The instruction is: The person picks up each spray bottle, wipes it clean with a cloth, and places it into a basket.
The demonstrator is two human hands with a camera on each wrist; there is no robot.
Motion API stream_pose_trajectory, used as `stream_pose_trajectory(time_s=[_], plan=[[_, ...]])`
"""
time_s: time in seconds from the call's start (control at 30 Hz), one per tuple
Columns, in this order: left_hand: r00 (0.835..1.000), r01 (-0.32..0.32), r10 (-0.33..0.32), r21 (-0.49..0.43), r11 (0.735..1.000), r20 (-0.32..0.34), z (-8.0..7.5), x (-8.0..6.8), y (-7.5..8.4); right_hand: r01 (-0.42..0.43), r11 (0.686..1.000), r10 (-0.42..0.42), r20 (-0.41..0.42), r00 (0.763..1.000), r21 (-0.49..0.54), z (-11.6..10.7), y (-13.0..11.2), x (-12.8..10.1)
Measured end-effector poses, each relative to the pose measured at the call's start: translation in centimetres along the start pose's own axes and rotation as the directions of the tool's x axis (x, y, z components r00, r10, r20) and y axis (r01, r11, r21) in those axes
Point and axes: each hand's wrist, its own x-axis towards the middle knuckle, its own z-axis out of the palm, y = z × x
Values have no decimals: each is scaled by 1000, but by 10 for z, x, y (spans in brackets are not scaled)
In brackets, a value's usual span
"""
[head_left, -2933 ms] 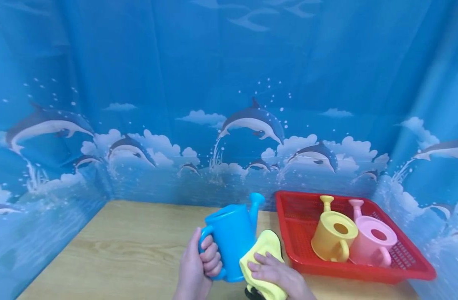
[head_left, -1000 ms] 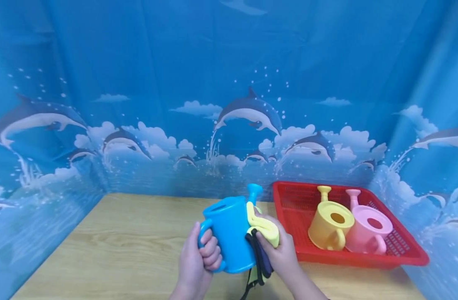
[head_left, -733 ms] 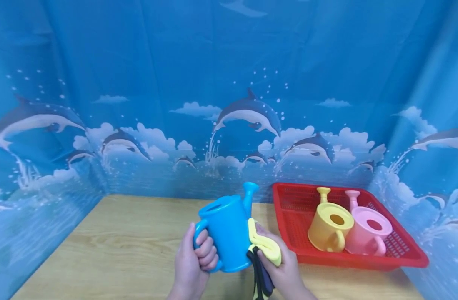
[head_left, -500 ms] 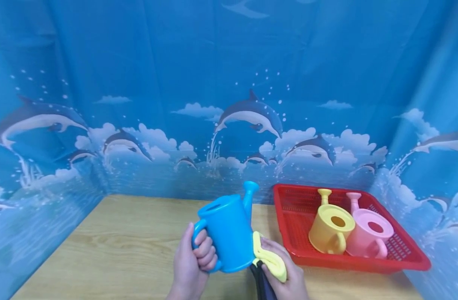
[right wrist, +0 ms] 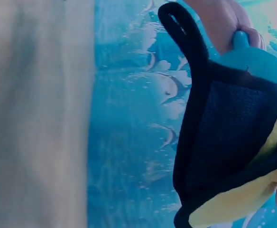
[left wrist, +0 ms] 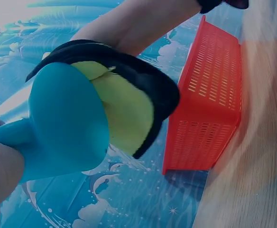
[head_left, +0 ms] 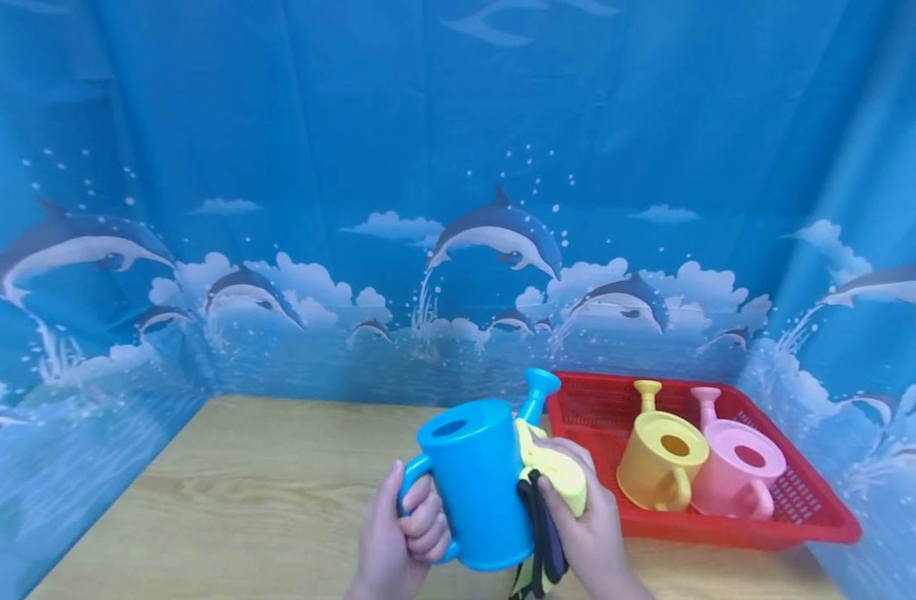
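A blue watering can (head_left: 480, 492) is held up over the table, its spout pointing away to the right. My left hand (head_left: 408, 529) grips its handle, fingers curled round it. My right hand (head_left: 585, 508) pinches a folded yellow cloth (head_left: 558, 475) with black edging against the can's right side, just below the spout. In the left wrist view the can's round base (left wrist: 69, 116) faces the camera, with the cloth (left wrist: 129, 111) spread behind it. The right wrist view shows the cloth's dark side and hanging loop (right wrist: 228, 128), which cover most of the can.
At the right of the table (head_left: 262, 483) stands a red plastic basket (head_left: 728, 533), close to my right hand. A yellow watering can (head_left: 663, 458) and a pink watering can (head_left: 738, 467) lie side by side in it. A blue dolphin-print curtain (head_left: 458, 208) closes off the back and sides.
From low on the blue watering can's right side, the cloth has moved up toward the spout with my right hand. The can has shifted slightly right, and my left hand keeps its handle.
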Motion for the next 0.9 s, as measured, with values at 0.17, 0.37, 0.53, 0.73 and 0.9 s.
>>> stream_pose_trajectory(time_s=[0.17, 0.37, 0.53, 0.73, 0.9], plan=[[1000, 18, -17, 46, 999, -23, 1, -3, -2, 22, 1000, -22, -2, 1000, -17, 2, -5, 21], [998, 41, -38, 73, 997, -44, 3, -7, -5, 247, 963, -252, -32, 967, -111, 5, 3, 44], [999, 30, -29, 77, 997, -15, 4, -6, -7, 503, 806, -548, -74, 833, -312, 10, 22, 59], [996, 73, -71, 52, 996, -48, 5, -7, -10, 577, 697, -688, -169, 706, -427, 10, 37, 71], [996, 73, -72, 18, 997, -49, 5, -6, -9, 529, 778, -605, -174, 777, -340, 10, 41, 63]])
